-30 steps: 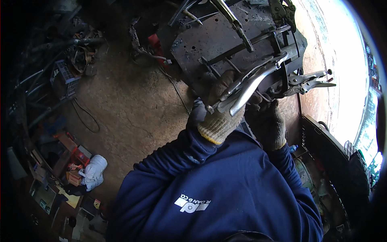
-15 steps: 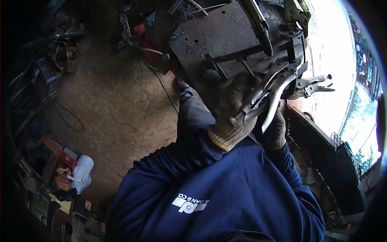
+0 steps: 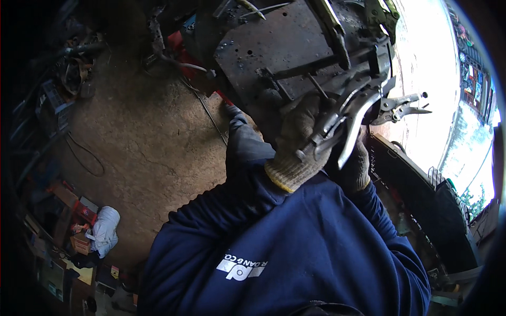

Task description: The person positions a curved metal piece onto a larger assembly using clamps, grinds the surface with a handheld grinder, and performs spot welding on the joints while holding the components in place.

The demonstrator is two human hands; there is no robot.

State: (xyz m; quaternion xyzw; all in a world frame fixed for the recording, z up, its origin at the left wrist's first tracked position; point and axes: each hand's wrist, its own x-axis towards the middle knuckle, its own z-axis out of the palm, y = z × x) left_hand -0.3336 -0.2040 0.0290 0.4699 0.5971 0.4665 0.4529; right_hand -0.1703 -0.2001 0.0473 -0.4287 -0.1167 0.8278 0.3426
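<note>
Locking pliers point(image 3: 360, 113) with long bright handles are clamped at the near right edge of a dark steel table point(image 3: 279, 37). My left hand point(image 3: 298, 139), in a beige knitted glove with a yellow-edged cuff, is beside and partly behind their handles. Its fingers look curled, but what they hold is hidden. Lower and to the right, my gloved right hand point(image 3: 359, 164) reaches up under the same pliers, its fingers out of sight behind them. A second pair of locking pliers point(image 3: 403, 108) sticks out to the right of the table edge.
Steel bars point(image 3: 311, 66) and another clamp point(image 3: 383, 16) sit on the table. A dark case-like box point(image 3: 416, 179) stands at right. On the brown floor point(image 3: 142, 131) are a cable point(image 3: 84, 158), a white bundle point(image 3: 107, 229) and cartons point(image 3: 80, 243). A red object point(image 3: 182, 50) is beside the table.
The whole view has shifted slightly, so most things appear a little further left. Both hands keep nearly the same place by the locking pliers.
</note>
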